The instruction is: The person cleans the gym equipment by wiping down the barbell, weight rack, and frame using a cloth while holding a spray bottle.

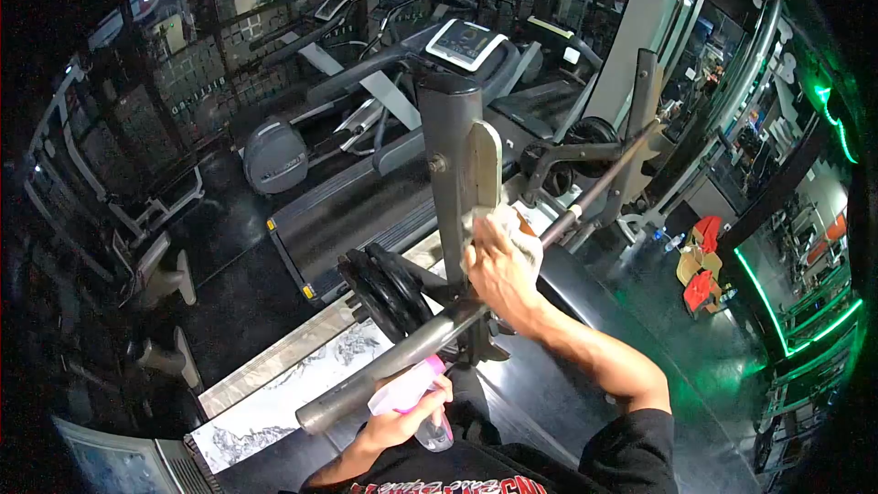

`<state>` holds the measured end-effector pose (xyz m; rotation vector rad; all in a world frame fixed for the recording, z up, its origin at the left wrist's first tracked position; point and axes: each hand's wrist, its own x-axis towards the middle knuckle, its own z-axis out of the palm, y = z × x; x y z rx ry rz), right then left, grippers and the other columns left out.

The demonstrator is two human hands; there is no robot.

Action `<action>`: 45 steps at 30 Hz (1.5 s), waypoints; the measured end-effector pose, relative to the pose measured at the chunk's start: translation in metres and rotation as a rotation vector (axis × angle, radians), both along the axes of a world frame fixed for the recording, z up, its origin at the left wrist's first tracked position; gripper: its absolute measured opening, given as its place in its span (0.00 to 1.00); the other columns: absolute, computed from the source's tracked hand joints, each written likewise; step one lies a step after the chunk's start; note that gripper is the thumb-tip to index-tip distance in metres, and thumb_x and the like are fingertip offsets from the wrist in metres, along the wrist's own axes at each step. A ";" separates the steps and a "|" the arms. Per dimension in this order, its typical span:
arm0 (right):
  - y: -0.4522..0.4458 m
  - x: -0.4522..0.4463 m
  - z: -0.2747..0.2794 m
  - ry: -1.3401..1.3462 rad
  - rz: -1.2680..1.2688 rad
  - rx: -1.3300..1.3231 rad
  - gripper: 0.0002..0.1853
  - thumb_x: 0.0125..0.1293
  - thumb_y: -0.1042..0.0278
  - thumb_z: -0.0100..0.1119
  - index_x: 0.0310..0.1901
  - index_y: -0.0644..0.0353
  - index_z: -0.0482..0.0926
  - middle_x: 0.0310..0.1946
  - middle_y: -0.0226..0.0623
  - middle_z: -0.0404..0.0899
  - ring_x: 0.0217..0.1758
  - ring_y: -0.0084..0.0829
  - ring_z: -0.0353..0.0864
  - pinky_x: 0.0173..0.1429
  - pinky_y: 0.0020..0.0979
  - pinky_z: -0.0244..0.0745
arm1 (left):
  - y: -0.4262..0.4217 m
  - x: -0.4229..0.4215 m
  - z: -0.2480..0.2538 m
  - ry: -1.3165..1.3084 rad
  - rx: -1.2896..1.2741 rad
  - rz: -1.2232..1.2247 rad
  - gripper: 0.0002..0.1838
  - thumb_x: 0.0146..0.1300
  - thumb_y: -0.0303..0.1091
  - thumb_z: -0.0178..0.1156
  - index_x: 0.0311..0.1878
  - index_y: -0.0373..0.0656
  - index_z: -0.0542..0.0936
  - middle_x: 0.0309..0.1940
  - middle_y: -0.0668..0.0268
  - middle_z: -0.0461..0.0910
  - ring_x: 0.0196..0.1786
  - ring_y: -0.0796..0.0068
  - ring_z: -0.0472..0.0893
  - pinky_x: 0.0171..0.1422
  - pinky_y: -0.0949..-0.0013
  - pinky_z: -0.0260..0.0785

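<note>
My left hand (393,430) is closed around a spray bottle (405,390) with a white and pink head and a clear body, close to my torso. It is just below the thick sleeve end of a barbell (366,377). My right hand (501,265) presses a pale cloth (528,245) against the dark metal upright (448,165) of a rack, where the bar crosses it. Part of the cloth is hidden behind my fingers. A light-coloured plate (486,165) is fixed to the upright just above that hand.
Black weight plates (389,288) hang on the rack's left side. Behind stand a treadmill (357,229) and an exercise machine with a console (465,44). The bar (604,178) runs to a second upright (640,101). Red and tan items (700,265) lie on the floor at right.
</note>
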<state>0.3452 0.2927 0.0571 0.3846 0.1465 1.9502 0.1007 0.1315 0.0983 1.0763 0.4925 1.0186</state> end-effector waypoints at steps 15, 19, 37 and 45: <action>-0.005 0.024 0.157 -1.904 -1.546 0.325 0.11 0.74 0.69 0.44 0.45 0.65 0.76 0.30 0.23 0.74 0.27 0.12 0.63 0.30 0.17 0.59 | -0.002 0.008 0.009 0.041 -0.011 -0.015 0.05 0.67 0.25 0.55 0.44 0.34 0.74 0.35 0.62 0.77 0.25 0.79 0.77 0.35 0.74 0.72; 0.052 -0.007 0.174 -2.137 -2.009 0.665 0.15 0.67 0.72 0.52 0.55 0.59 0.75 0.48 0.43 0.80 0.52 0.37 0.79 0.57 0.34 0.72 | 0.000 0.012 0.013 0.145 0.014 0.042 0.05 0.66 0.25 0.52 0.43 0.35 0.72 0.32 0.60 0.76 0.25 0.75 0.79 0.34 0.71 0.71; 0.032 0.005 0.120 -1.750 -1.344 0.370 0.14 0.67 0.79 0.44 0.52 0.64 0.74 0.45 0.36 0.77 0.51 0.27 0.73 0.59 0.27 0.65 | 0.007 0.076 0.009 0.012 -0.087 0.327 0.05 0.66 0.25 0.56 0.39 0.33 0.76 0.32 0.61 0.78 0.25 0.77 0.79 0.32 0.74 0.73; 0.120 -0.037 0.216 -2.232 -1.617 1.415 0.17 0.57 0.73 0.56 0.50 0.57 0.79 0.50 0.47 0.78 0.54 0.46 0.77 0.60 0.43 0.71 | 0.008 0.110 0.006 0.009 -0.089 0.498 0.05 0.65 0.23 0.57 0.41 0.32 0.75 0.32 0.58 0.78 0.24 0.74 0.79 0.31 0.73 0.73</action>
